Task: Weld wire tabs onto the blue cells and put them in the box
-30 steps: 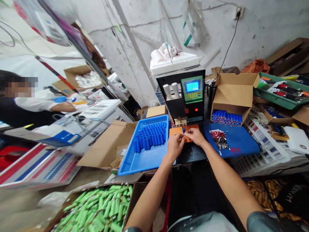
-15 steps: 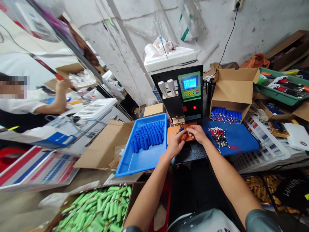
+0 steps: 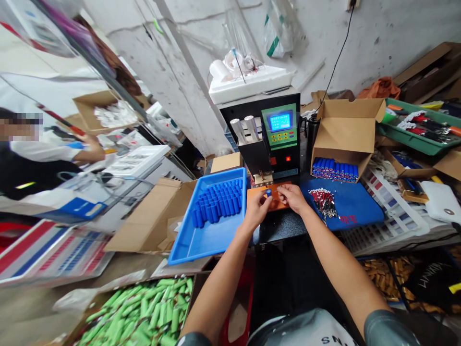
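Orange board [image 3: 274, 203] beneath a small blue cylinder [image 3: 269, 192], round end uppermost.

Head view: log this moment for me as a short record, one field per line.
Left hand: grip on a blue cylinder, over the orange plate
Right hand: fingertips pinched beside it; anything held too small to tell
Machine: behind the hands, screen lit
Left side: blue tray with upright blue cylinders
Right side: leads on a blue mat
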`<state>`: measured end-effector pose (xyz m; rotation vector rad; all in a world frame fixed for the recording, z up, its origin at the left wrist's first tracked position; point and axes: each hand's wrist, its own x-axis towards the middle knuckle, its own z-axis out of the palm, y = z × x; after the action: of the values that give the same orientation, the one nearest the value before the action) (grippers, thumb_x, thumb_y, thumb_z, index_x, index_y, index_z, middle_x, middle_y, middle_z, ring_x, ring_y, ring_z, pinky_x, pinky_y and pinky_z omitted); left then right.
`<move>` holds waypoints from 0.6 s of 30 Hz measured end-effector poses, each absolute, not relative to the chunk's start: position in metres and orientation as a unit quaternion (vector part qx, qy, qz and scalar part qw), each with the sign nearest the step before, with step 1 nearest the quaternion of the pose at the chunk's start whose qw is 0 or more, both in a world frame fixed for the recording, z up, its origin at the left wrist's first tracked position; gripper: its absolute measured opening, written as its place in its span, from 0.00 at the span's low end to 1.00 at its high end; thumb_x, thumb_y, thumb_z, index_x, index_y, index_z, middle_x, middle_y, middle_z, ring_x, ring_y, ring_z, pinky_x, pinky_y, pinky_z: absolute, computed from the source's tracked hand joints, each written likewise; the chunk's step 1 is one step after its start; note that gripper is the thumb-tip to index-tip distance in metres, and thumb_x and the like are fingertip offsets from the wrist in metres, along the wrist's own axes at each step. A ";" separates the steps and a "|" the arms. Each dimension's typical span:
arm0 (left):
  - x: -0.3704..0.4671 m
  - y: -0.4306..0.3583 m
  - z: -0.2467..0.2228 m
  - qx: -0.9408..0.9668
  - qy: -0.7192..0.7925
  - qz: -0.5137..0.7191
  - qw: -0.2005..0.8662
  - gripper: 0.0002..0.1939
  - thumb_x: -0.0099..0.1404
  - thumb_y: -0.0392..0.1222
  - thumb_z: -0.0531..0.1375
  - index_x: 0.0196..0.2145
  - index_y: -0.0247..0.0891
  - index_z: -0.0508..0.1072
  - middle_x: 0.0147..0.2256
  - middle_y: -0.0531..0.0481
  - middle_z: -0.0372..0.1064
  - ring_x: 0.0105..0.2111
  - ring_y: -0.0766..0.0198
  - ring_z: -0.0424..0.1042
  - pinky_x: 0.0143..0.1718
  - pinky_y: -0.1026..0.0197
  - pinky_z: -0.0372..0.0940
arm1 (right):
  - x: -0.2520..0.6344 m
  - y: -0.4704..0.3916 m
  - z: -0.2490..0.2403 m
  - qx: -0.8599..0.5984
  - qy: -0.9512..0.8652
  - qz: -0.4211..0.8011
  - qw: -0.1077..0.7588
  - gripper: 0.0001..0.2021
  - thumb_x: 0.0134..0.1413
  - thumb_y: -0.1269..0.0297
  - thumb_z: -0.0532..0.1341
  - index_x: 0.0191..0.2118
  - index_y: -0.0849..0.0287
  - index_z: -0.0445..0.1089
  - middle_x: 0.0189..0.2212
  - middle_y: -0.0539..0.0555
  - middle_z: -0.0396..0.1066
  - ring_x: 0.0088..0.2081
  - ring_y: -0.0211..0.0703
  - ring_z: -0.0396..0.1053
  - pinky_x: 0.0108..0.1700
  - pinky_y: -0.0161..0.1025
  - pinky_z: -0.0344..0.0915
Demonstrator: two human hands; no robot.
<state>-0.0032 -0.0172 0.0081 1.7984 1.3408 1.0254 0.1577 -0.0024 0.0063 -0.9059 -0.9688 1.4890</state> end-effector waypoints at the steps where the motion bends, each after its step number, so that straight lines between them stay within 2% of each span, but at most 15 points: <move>1: -0.003 -0.015 0.010 0.684 0.521 0.391 0.328 0.14 0.63 0.49 0.59 0.37 0.35 0.74 0.20 0.55 0.62 0.21 0.69 0.61 0.24 0.65 0.56 | 0.158 -0.002 0.006 -0.386 -0.408 0.624 0.544 0.19 0.40 0.50 0.68 0.21 0.59 0.62 0.15 0.44 0.60 0.16 0.29 0.54 0.18 0.29 0.48; 4: -0.004 -0.009 0.010 0.684 0.517 0.402 0.322 0.12 0.60 0.48 0.61 0.29 0.35 0.73 0.21 0.54 0.63 0.22 0.69 0.61 0.24 0.65 0.57 | 0.157 -0.002 0.007 -0.399 -0.412 0.615 0.541 0.19 0.39 0.50 0.68 0.21 0.59 0.62 0.15 0.45 0.60 0.16 0.29 0.54 0.18 0.29 0.49; 9: -0.005 -0.006 0.004 0.673 0.490 0.415 0.368 0.12 0.61 0.47 0.60 0.36 0.35 0.75 0.28 0.50 0.72 0.27 0.66 0.68 0.29 0.65 0.63 | 0.153 -0.002 0.008 -0.419 -0.405 0.603 0.545 0.19 0.39 0.50 0.68 0.20 0.59 0.61 0.14 0.44 0.59 0.15 0.28 0.53 0.17 0.29 0.47; 13: -0.004 -0.006 -0.004 0.687 0.498 0.411 0.334 0.13 0.62 0.47 0.59 0.40 0.36 0.75 0.28 0.51 0.72 0.26 0.66 0.68 0.29 0.65 0.62 | 0.148 -0.001 0.010 -0.441 -0.400 0.587 0.548 0.19 0.39 0.49 0.67 0.20 0.59 0.61 0.13 0.44 0.58 0.15 0.28 0.51 0.16 0.29 0.46; 18: -0.003 -0.005 -0.010 0.702 0.525 0.390 0.282 0.14 0.64 0.47 0.57 0.44 0.38 0.73 0.26 0.53 0.70 0.22 0.68 0.65 0.26 0.66 0.58 | 0.140 0.003 0.016 -0.461 -0.407 0.555 0.560 0.18 0.41 0.49 0.65 0.21 0.58 0.61 0.13 0.45 0.59 0.15 0.29 0.52 0.17 0.29 0.48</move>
<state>-0.0029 -0.0047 -0.0099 1.8790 1.4063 1.0445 0.1402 0.0026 0.0158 -1.0862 -0.9604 1.3091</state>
